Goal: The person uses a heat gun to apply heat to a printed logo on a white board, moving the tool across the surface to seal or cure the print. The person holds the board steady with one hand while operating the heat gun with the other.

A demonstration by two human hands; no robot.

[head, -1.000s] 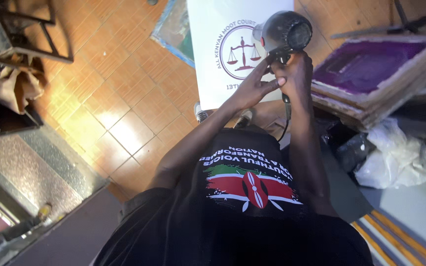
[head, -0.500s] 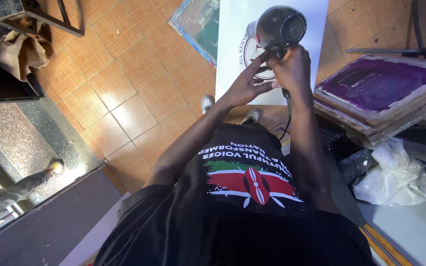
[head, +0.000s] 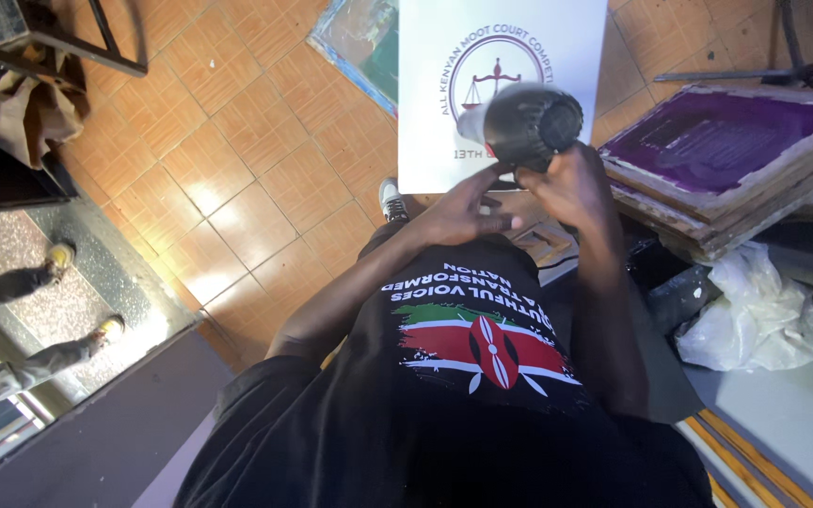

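The right hand (head: 571, 188) has its grip clamped on the handle of a rigid, probably light black hair dryer (head: 524, 122), its best hold; the left hand (head: 458, 212) rests open-fingered beside it over the white printed sheet (head: 425, 94).
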